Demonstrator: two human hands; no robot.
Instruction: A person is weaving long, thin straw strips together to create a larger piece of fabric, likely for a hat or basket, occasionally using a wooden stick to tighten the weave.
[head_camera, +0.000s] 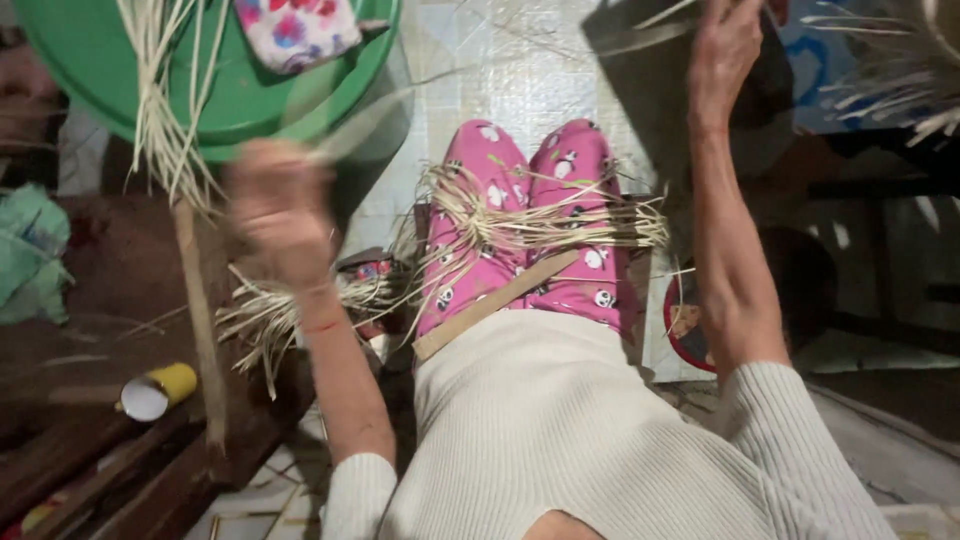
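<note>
The bundle of pale straw strips (540, 222) lies across the person's lap, on the pink patterned trousers (520, 200), its long axis running side to side, with a flat wooden slat (495, 305) slanting just below it. The left hand (280, 205) is blurred, raised left of the bundle and the nearer of the two; whether its fingers are apart or together I cannot tell. The right hand (725, 45) is lifted well above and right of the bundle against a dark object (640, 60), its fingers partly cut off, so their state is unclear.

Dry straw strands (540, 225), glossy green plastic basin (230, 100)
</note>
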